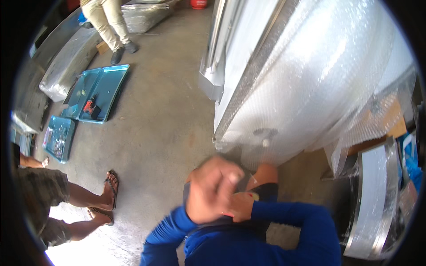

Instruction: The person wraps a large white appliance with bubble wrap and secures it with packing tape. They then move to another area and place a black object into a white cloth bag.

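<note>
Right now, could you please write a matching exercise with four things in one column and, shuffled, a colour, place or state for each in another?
1. Bubble wrap
2. Power drill
3. Camera wearer's left hand
4. Trousers at the picture's top

A. Pale beige
B. Motion-blurred
C. See-through, shiny
D. Inside a blue tray

Pairs: 1-C, 2-D, 3-B, 4-A

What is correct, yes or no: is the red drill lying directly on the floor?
No, the red drill lies in a blue tray.
</note>
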`<state>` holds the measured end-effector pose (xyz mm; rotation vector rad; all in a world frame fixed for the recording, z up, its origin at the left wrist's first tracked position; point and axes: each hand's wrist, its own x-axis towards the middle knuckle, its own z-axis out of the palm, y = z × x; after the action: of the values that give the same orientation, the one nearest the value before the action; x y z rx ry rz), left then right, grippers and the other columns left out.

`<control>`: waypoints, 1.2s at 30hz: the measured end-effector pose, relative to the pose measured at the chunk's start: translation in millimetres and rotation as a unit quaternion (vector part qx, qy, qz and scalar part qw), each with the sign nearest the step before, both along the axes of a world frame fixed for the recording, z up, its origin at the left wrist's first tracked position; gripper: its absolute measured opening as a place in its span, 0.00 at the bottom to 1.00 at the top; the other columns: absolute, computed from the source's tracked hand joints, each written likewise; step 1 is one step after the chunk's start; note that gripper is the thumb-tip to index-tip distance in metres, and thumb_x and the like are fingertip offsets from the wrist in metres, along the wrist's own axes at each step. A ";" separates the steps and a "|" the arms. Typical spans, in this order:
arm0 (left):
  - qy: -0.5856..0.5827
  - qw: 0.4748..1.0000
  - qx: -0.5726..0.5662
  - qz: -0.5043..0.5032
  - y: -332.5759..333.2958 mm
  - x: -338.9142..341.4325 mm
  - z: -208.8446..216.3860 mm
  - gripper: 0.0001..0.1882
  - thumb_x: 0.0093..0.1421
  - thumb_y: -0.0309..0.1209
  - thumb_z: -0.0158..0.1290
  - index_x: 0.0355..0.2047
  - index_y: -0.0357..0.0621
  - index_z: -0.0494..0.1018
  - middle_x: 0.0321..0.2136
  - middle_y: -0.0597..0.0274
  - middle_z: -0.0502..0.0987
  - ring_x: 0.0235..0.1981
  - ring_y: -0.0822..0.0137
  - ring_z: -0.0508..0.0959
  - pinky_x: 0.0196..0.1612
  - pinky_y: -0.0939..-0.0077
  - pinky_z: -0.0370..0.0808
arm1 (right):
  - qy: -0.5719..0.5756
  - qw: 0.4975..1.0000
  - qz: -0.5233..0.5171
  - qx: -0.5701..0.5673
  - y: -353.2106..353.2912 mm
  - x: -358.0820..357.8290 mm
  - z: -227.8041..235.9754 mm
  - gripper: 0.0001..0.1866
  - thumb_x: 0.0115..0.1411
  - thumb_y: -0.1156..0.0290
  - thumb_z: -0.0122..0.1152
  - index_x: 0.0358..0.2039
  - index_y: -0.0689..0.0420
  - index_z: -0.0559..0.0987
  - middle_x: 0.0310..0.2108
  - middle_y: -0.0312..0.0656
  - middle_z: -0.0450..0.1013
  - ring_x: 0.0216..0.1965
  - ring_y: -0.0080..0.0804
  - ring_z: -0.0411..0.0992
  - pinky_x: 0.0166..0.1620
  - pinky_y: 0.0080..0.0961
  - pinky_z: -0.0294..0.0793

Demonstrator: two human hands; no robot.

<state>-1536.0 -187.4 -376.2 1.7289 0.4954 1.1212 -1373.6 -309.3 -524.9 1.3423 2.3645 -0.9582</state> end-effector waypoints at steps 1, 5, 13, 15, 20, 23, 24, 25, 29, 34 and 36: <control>-0.032 0.989 -0.139 -0.038 18.1 7.4 -12.6 0.08 0.65 0.24 0.53 0.43 0.36 0.72 0.33 0.64 0.75 0.29 0.75 0.73 0.33 0.80 0.71 | 0.028 0.998 -0.062 0.007 -0.7 -0.7 20.0 0.41 0.45 0.60 0.69 0.60 0.57 0.67 0.36 0.55 0.76 0.36 0.51 0.78 0.36 0.46 0.78; -0.201 0.967 -0.112 -0.112 100.3 53.7 -47.8 0.19 0.57 0.17 0.61 0.47 0.39 0.69 0.29 0.71 0.68 0.31 0.78 0.67 0.40 0.82 0.68 | 0.016 0.983 -0.185 -0.012 -17.2 -3.0 53.2 0.47 0.48 0.55 0.66 0.69 0.48 0.60 0.37 0.57 0.75 0.35 0.55 0.78 0.38 0.46 0.78; -0.191 0.979 -0.069 -0.023 144.4 117.2 -72.7 0.20 0.53 0.20 0.67 0.42 0.41 0.70 0.28 0.72 0.69 0.28 0.79 0.66 0.35 0.83 0.67 | -0.003 0.969 -0.240 -0.048 -34.8 5.7 49.1 0.50 0.49 0.48 0.66 0.72 0.38 0.55 0.40 0.58 0.75 0.36 0.55 0.79 0.40 0.44 0.79; -0.160 0.983 -0.078 0.036 156.2 129.8 -83.6 0.21 0.51 0.23 0.69 0.41 0.42 0.70 0.28 0.72 0.69 0.28 0.79 0.66 0.34 0.82 0.67 | -0.003 0.970 -0.238 -0.053 -34.3 7.3 47.9 0.50 0.49 0.48 0.66 0.72 0.38 0.55 0.40 0.58 0.75 0.36 0.55 0.79 0.40 0.44 0.79; -0.120 0.987 0.019 0.108 166.5 137.3 -77.8 0.24 0.48 0.27 0.72 0.41 0.42 0.71 0.30 0.72 0.70 0.31 0.78 0.66 0.35 0.81 0.65 | -0.012 0.968 -0.246 -0.052 -37.2 10.2 41.7 0.50 0.50 0.47 0.65 0.72 0.37 0.54 0.40 0.58 0.75 0.37 0.55 0.79 0.42 0.44 0.79; -0.178 0.981 -0.009 0.076 167.6 139.9 -77.3 0.20 0.55 0.32 0.67 0.44 0.41 0.72 0.31 0.71 0.70 0.34 0.77 0.66 0.38 0.80 0.65 | -0.009 0.968 -0.247 -0.053 -39.2 13.3 44.0 0.51 0.50 0.46 0.65 0.72 0.37 0.54 0.41 0.58 0.75 0.37 0.55 0.79 0.42 0.44 0.79; -0.209 0.976 -0.024 0.057 168.3 141.3 -78.6 0.18 0.58 0.34 0.64 0.45 0.41 0.73 0.31 0.71 0.70 0.35 0.77 0.66 0.39 0.80 0.64 | -0.006 0.968 -0.245 -0.051 -41.2 13.4 42.4 0.51 0.50 0.46 0.64 0.72 0.37 0.53 0.41 0.58 0.75 0.37 0.55 0.79 0.43 0.45 0.79; -0.237 0.969 -0.051 0.039 169.5 143.7 -79.5 0.16 0.62 0.36 0.60 0.46 0.41 0.73 0.31 0.70 0.70 0.35 0.77 0.66 0.40 0.80 0.64 | -0.006 0.968 -0.246 -0.045 -41.9 14.8 41.4 0.51 0.50 0.45 0.64 0.72 0.36 0.53 0.42 0.59 0.75 0.37 0.55 0.79 0.43 0.45 0.79; -0.262 0.959 -0.097 0.044 170.7 153.3 -88.1 0.17 0.72 0.41 0.46 0.47 0.40 0.74 0.32 0.70 0.69 0.36 0.76 0.66 0.41 0.80 0.64 | -0.031 0.967 -0.246 -0.056 -47.0 14.7 47.7 0.51 0.50 0.45 0.64 0.73 0.35 0.52 0.42 0.59 0.75 0.38 0.55 0.79 0.43 0.45 0.79; -0.249 0.955 -0.123 0.100 158.6 164.8 -88.4 0.17 0.72 0.40 0.47 0.50 0.40 0.74 0.39 0.65 0.73 0.41 0.74 0.69 0.49 0.77 0.66 | -0.035 0.966 -0.249 -0.052 -52.5 14.5 49.2 0.51 0.51 0.44 0.64 0.73 0.34 0.51 0.41 0.58 0.75 0.38 0.55 0.79 0.43 0.45 0.79; -0.231 0.960 -0.124 0.097 165.0 163.5 -90.1 0.18 0.71 0.38 0.49 0.55 0.41 0.72 0.47 0.60 0.73 0.46 0.70 0.70 0.54 0.75 0.66 | -0.033 0.966 -0.251 -0.058 -53.4 13.7 49.8 0.51 0.50 0.44 0.64 0.73 0.34 0.51 0.41 0.58 0.75 0.38 0.55 0.79 0.43 0.45 0.79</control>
<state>-1372.6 -22.4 -466.3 1.1695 0.4929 1.4843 -1359.9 -362.7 -475.1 1.9365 1.9164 -1.1333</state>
